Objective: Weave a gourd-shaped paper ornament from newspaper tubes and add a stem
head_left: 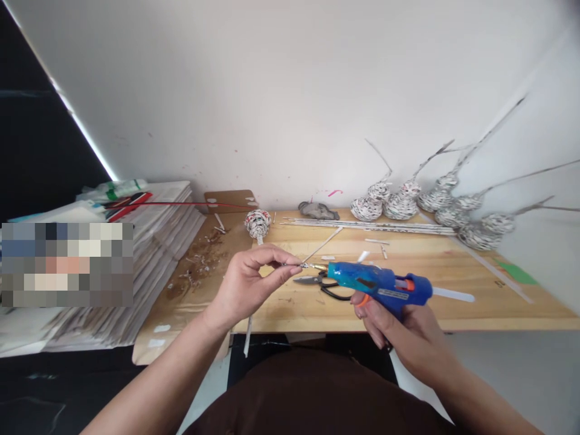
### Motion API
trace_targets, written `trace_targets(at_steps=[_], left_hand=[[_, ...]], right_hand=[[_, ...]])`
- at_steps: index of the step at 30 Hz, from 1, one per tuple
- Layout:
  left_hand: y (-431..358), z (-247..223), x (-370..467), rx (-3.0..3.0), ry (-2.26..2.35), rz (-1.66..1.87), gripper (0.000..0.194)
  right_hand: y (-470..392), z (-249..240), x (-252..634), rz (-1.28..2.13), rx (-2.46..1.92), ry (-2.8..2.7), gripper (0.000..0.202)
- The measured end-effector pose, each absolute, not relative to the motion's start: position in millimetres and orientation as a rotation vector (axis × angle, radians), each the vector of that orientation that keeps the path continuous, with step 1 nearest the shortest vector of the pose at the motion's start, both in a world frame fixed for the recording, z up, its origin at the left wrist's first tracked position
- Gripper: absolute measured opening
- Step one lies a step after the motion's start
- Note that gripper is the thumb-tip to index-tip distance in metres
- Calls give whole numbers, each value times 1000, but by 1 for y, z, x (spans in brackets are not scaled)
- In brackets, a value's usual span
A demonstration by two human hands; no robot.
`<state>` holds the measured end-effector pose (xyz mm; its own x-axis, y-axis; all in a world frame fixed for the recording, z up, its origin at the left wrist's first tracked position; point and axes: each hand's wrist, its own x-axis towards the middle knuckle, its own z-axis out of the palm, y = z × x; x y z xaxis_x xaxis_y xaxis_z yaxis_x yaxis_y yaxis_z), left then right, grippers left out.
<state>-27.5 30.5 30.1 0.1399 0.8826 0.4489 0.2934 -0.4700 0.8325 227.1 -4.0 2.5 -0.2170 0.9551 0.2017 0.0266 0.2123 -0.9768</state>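
Note:
My left hand (249, 278) pinches the tip of a thin rolled-paper stick (322, 244) between thumb and forefinger. The stick seems to slant from my fingertips up and to the right. My right hand (403, 332) grips a blue hot glue gun (378, 281), its metal nozzle at or very near the pinched tip. Whether they touch, I cannot tell. A whitish glue stick (453, 294) pokes from the gun's rear. Black-handled scissors (309, 280) lie beneath the nozzle, partly hidden. Just beyond my left hand is a small woven paper ball (258, 225).
Several woven gourd-shaped paper pieces (401, 202) with long stems stand along the wall at the right. Long paper sticks (371, 226) lie before them. A grey crumpled cloth (318, 210) is at the back. Tall paper stacks (149, 241) and scraps on brown sheet (194, 272) fill the left.

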Motion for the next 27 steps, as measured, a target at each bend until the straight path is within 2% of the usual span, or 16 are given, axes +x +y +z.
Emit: trace_targets(at_steps=[6,18,27], left_hand=[[30,29,-31,1792,1196,1320,11],[45,43,-21,1702,978,1331,10],[64,80,2,1622,815,1392,8]], right_hand=[[0,3,220,1077,-1035,-1549,24],[30,-22,211,1401,-1041,-1059,31],[80,8,135,1528,-756,-924,40]])
